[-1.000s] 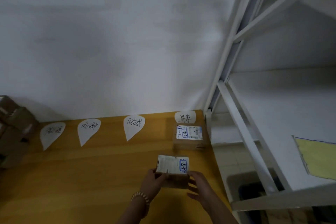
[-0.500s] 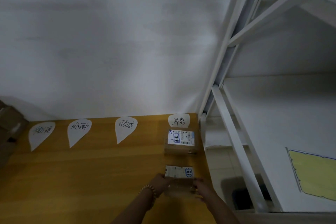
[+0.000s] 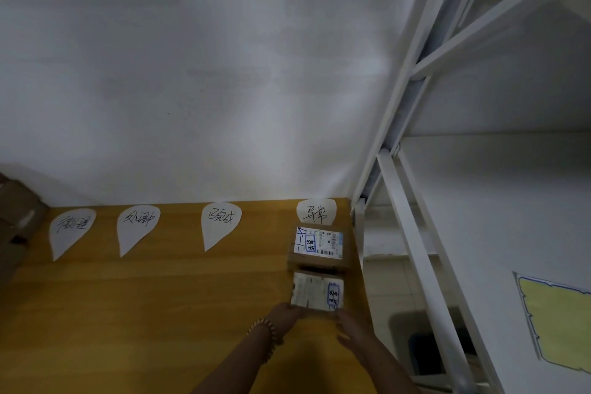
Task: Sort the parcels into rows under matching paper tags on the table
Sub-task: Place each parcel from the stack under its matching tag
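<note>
The grip of the left hand (image 3: pixel 286 313) pinches the parcel (image 3: pixel 316 291) at one near corner; the right hand (image 3: pixel 350 326), grip spread, touches the other.

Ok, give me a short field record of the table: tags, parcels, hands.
surface: wooden table
tags: four paper tags along the far edge
parcel 1: far parcel, directly under the rightmost tag
parcel 2: near parcel, next in that row, nearer the person
left: left hand holds the near parcel's near left corner
right: right hand touches its near right corner; grip unclear
</note>
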